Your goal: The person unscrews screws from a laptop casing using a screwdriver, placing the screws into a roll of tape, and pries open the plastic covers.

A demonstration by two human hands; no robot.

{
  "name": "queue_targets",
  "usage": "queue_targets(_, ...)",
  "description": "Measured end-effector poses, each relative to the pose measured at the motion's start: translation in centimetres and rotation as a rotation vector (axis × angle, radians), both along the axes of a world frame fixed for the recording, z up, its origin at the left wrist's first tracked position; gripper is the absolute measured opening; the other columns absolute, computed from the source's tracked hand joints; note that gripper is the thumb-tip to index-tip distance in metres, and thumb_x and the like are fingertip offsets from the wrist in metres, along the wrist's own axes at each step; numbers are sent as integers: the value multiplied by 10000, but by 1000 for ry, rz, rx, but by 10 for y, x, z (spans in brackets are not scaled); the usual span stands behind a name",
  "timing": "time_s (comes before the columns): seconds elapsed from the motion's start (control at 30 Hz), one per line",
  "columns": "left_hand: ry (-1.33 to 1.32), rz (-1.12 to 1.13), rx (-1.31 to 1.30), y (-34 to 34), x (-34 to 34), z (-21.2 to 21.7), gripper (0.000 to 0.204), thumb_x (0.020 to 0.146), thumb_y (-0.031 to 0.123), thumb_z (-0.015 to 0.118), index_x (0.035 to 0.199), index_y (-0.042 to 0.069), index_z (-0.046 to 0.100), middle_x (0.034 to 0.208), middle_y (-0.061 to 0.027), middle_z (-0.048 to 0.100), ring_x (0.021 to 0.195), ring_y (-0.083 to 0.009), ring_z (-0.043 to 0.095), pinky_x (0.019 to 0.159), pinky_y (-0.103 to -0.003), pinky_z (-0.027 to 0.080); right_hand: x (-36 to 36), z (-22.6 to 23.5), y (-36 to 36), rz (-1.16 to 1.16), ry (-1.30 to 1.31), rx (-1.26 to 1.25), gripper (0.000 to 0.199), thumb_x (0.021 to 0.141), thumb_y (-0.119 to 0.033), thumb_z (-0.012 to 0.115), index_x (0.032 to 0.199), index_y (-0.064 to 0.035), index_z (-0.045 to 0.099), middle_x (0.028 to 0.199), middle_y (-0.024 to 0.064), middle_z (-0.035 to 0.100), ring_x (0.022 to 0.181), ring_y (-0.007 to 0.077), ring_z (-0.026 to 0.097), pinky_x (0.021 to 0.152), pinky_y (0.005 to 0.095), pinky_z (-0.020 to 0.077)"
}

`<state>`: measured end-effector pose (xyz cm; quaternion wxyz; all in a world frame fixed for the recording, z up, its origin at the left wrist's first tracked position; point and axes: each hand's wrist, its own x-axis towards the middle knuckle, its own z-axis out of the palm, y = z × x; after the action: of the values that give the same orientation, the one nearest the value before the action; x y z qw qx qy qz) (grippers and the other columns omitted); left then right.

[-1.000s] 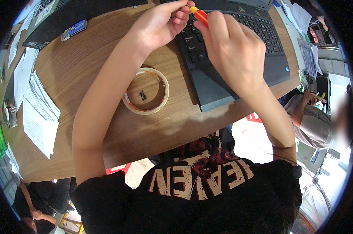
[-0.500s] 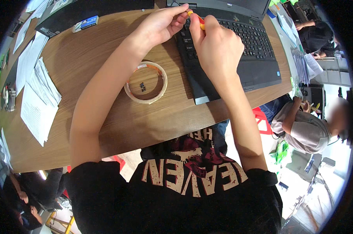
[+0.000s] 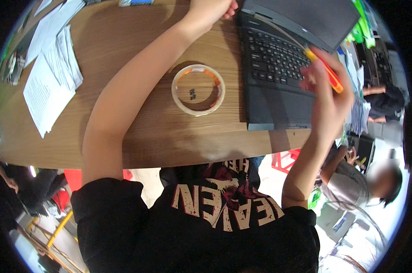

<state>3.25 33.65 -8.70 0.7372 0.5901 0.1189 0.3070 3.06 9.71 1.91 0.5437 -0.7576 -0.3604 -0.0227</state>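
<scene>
Steer screwdriver, clamped in right hand at upper right, clear of laptop; cannot tell grip of left hand, top centre.

Screwdriver with slim plastic handle: red, yellow collar. Rectangular laptop: black, keys marked white. Wooden bench: brown, streaked grain. Ring-shaped tape roll: cream, inner face partly orange. Paper sheets: white, dark-printed.
</scene>
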Motion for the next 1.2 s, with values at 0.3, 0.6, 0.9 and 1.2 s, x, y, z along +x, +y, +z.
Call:
queue_targets(0.3,21,146,-33,3,8,-22,314,938,223,504,722,9,582,533,-32,546,435,-95,503,399,-235,380,-38,-20,17,215,151,-220,89,822,-51,622,750,-3,642,672,23,625,594,50,535,546,187,409)
queue_targets(0.6,27,181,21,2,10,-20,326,923,217,513,693,0,593,536,-49,561,436,-109,523,401,-249,396,-35,-24,30,177,258,-258,190,865,-160,605,755,-7,629,609,2,574,515,35,478,485,186,357)
queue_targets(0.9,45,183,6,1,9,-18,319,922,213,517,706,-7,598,539,-50,564,436,-108,525,405,-248,401,-28,-30,31,225,275,-233,192,868,-157,599,758,-3,626,644,17,590,498,41,480,463,182,352)
queue_targets(1.2,-135,196,169,-7,5,-2,323,937,223,524,718,-4,595,538,-10,530,458,-64,476,432,-214,363,1,-31,7,148,446,99,178,858,-150,545,771,-4,595,712,87,631,450,66,454,407,185,331)
